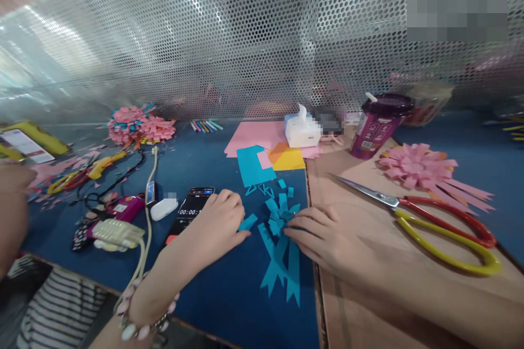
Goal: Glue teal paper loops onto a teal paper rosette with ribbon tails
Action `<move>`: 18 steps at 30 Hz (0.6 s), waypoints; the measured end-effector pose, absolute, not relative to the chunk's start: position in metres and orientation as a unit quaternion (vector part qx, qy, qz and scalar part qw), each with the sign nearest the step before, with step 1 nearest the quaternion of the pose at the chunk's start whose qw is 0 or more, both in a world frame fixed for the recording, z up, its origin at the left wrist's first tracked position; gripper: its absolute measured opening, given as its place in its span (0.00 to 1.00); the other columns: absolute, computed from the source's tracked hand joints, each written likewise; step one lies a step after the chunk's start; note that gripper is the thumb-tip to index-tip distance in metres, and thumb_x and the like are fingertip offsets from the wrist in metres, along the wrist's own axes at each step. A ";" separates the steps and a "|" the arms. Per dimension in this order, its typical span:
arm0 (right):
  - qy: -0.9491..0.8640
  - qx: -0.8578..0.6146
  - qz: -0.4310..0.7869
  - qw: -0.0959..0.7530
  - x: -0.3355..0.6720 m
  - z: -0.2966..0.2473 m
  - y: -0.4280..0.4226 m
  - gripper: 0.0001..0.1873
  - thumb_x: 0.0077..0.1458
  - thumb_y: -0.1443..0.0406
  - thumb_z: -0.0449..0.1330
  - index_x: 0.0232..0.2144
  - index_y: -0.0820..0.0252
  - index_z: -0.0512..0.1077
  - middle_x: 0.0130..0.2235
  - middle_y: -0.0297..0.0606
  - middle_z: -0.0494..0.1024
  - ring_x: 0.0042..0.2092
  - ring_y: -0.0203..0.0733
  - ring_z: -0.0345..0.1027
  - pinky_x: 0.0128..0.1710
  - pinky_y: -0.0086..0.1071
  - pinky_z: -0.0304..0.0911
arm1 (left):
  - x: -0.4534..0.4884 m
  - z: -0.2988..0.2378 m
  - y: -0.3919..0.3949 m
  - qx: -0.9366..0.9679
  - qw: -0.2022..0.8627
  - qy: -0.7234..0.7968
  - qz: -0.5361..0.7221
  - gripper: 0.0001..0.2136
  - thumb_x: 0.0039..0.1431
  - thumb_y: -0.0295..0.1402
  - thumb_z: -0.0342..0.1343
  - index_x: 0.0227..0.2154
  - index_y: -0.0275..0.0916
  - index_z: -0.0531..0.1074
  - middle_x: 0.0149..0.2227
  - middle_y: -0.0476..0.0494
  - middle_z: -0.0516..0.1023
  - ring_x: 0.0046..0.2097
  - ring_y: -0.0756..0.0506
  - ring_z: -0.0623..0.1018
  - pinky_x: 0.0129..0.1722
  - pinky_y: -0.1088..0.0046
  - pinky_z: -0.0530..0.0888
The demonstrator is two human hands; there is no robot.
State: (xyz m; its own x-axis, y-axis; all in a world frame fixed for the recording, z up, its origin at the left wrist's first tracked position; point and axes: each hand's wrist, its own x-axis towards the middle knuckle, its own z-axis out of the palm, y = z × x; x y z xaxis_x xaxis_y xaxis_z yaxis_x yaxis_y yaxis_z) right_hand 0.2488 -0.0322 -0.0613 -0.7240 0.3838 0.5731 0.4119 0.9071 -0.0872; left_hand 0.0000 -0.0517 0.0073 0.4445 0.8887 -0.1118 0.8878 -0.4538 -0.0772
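blue paper flower (279, 220) lies on the blue table (229, 305) beside a brown section (347, 311), before a perforated metal panel (245, 38). fingers of the right hand (333, 232) touch the flower's edge; those of the left hand (223, 215) curl at a blue strip (248, 222); whether either grips, i cannot tell. a phone (185, 219) reads "00:00:1", the rest covered; the purple cup's (379, 128) lettering is too small.
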 end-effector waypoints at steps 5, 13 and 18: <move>-0.928 -0.217 -0.025 0.302 0.249 -0.062 -0.033 0.12 0.62 0.68 0.51 0.44 0.58 0.72 0.42 0.37 0.77 0.47 0.42 0.65 0.48 0.40 0.56 | 0.001 0.005 -0.045 -0.864 -0.005 -0.502 0.049 0.08 0.59 0.37 0.55 0.33 0.38 0.68 0.40 0.44 0.71 0.46 0.40 0.67 0.42 0.64 0.61; -0.927 -0.211 -0.021 0.311 0.249 -0.065 -0.032 0.12 0.63 0.67 0.50 0.43 0.58 0.72 0.42 0.37 0.77 0.47 0.42 0.65 0.47 0.40 0.55 | 0.000 0.000 -0.033 -0.866 -0.018 -0.498 0.046 0.04 0.60 0.34 0.55 0.34 0.39 0.67 0.38 0.47 0.74 0.43 0.42 0.69 0.40 0.66 0.57; -0.927 -0.213 -0.014 0.309 0.248 -0.064 -0.031 0.11 0.63 0.68 0.51 0.42 0.58 0.72 0.42 0.37 0.77 0.47 0.43 0.65 0.47 0.40 0.55 | 0.001 -0.004 -0.029 -0.870 -0.045 -0.490 0.030 0.03 0.61 0.32 0.55 0.34 0.39 0.67 0.38 0.49 0.74 0.43 0.43 0.70 0.40 0.67 0.56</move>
State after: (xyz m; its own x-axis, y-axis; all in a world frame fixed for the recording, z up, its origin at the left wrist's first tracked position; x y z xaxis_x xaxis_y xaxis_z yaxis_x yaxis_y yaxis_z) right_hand 0.2484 -0.0313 -0.0644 -0.7183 0.3858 0.5790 0.4031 0.9090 -0.1057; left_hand 0.0011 -0.0293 -0.0040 0.5180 0.8500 -0.0958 0.8553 -0.5158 0.0482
